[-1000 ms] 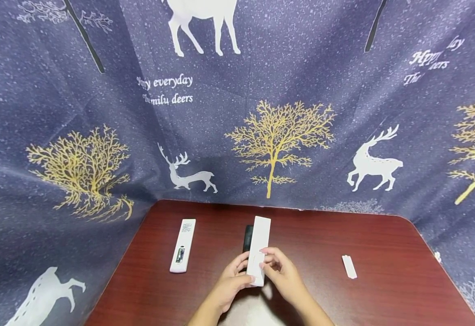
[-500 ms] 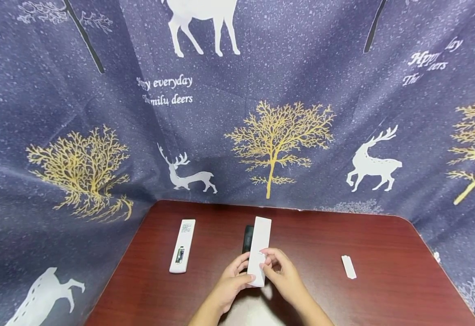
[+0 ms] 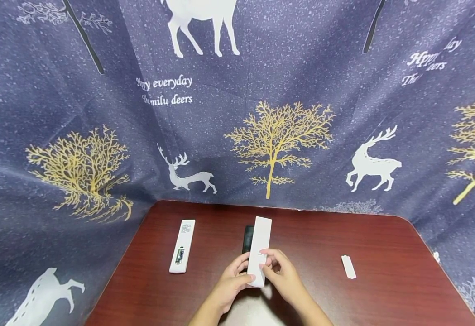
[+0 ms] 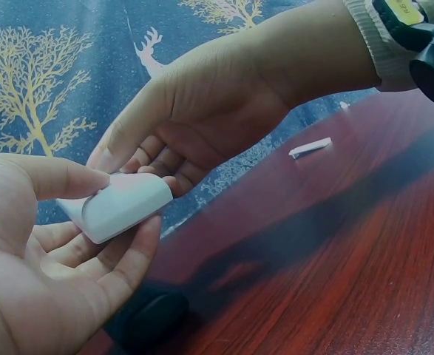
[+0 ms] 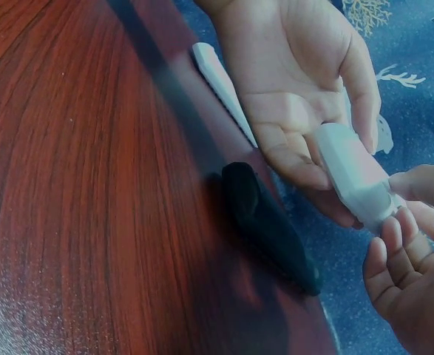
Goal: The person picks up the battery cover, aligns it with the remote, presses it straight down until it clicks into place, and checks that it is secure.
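In the head view a white remote control (image 3: 261,235) is held over the middle of the table, its plain face turned up and its long axis pointing away. My left hand (image 3: 231,284) grips its near end, thumb on top and fingers beneath. Midway along the right edge, my right hand (image 3: 285,276) pinches it with thumb and forefinger. The left wrist view shows the left thumb pressing on the white remote's end (image 4: 131,203). Partly hidden behind it, a black remote control (image 3: 247,237) lies on the table; the right wrist view shows this black remote (image 5: 268,229) below the hands.
Left on the red-brown table (image 3: 302,235) lies another white remote (image 3: 185,240) with its battery bay uncovered. A small white battery cover (image 3: 348,267) lies to the right. Dark blue cloth (image 3: 204,136) printed with deer and trees hangs behind the table's far edge.
Both hands keep their hold on the white remote in nearly the same place. The right fingers shift very slightly at its edge.
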